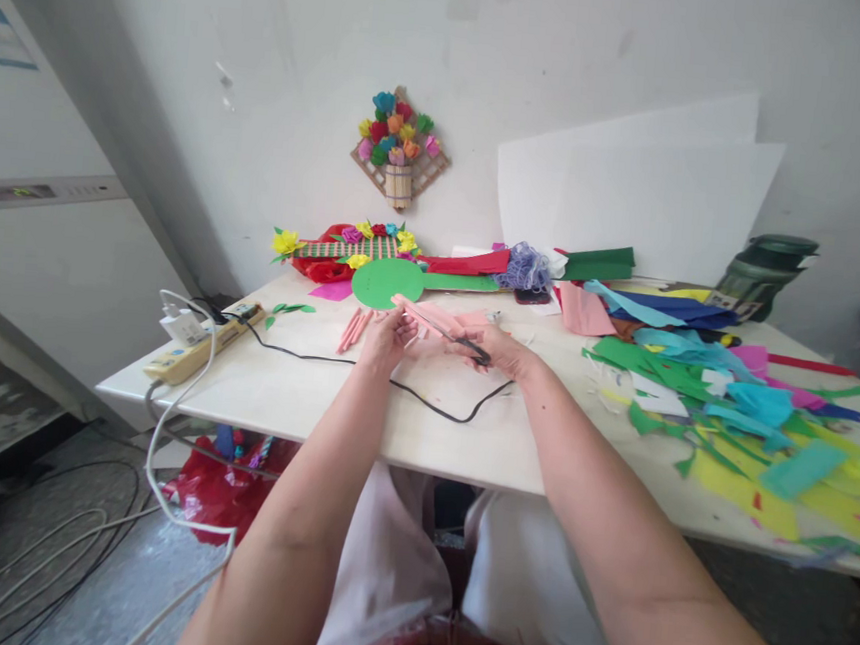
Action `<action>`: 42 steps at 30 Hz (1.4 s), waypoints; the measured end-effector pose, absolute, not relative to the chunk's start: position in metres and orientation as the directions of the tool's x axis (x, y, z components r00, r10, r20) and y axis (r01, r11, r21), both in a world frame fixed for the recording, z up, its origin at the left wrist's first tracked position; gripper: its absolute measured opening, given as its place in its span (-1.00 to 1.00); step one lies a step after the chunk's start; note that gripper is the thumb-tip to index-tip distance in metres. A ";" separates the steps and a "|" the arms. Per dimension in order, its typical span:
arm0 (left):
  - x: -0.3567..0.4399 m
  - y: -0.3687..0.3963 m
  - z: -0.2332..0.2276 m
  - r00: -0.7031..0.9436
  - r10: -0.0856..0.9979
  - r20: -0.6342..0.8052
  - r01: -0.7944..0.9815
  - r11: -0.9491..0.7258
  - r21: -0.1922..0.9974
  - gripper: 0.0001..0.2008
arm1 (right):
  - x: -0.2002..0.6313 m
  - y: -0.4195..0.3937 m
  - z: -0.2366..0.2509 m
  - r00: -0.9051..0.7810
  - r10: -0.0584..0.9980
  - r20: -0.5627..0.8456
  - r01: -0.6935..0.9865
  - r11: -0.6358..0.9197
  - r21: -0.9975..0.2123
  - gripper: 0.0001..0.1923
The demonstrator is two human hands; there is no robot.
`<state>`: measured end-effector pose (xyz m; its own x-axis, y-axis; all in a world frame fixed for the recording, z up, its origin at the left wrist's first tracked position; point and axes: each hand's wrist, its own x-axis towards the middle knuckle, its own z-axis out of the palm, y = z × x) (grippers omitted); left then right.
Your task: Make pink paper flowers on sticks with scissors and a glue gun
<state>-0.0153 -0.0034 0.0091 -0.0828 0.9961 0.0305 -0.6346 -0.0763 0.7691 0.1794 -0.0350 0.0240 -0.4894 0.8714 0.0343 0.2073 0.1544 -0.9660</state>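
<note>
My left hand (391, 336) pinches one end of a strip of pink crepe paper (430, 317) above the table. In my right hand (501, 353) is a pair of scissors (473, 348) with black handles, its blades pointing left along the pink paper. Whether the blades are parted I cannot tell. Several rolled pink paper pieces (355, 330) lie just left of my left hand. Behind both hands rests a green paddle-shaped piece (388, 284) with a long handle.
A yellow power strip (202, 343) with a white charger stands at the table's left edge. A black cable (437, 411) crosses in front of my hands. Coloured paper scraps (753, 411) cover the right side, near a dark green bottle (761, 276). Paper flowers (361, 246) sit at the back.
</note>
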 end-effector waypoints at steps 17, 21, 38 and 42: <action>-0.014 -0.005 0.008 -0.037 0.997 0.073 -0.627 -0.081 0.775 -0.86 | 0.177 -0.037 0.025 -0.487 0.871 0.058 0.206 0.179 -0.962 -0.72; -0.014 -0.005 0.008 -0.036 0.997 0.072 -0.626 -0.078 0.776 -0.86 | 0.177 -0.038 0.026 -0.498 0.866 0.045 0.199 0.165 -0.966 -0.70; -0.015 -0.004 0.007 -0.064 0.997 0.040 -0.632 -0.071 0.772 -0.86 | 0.178 -0.030 0.019 -0.512 0.855 0.079 0.162 0.186 -0.969 -0.69; -0.014 -0.005 0.008 -0.065 0.997 0.040 -0.635 -0.072 0.769 -0.85 | 0.178 -0.030 0.018 -0.483 0.872 0.078 0.164 0.177 -0.970 -0.73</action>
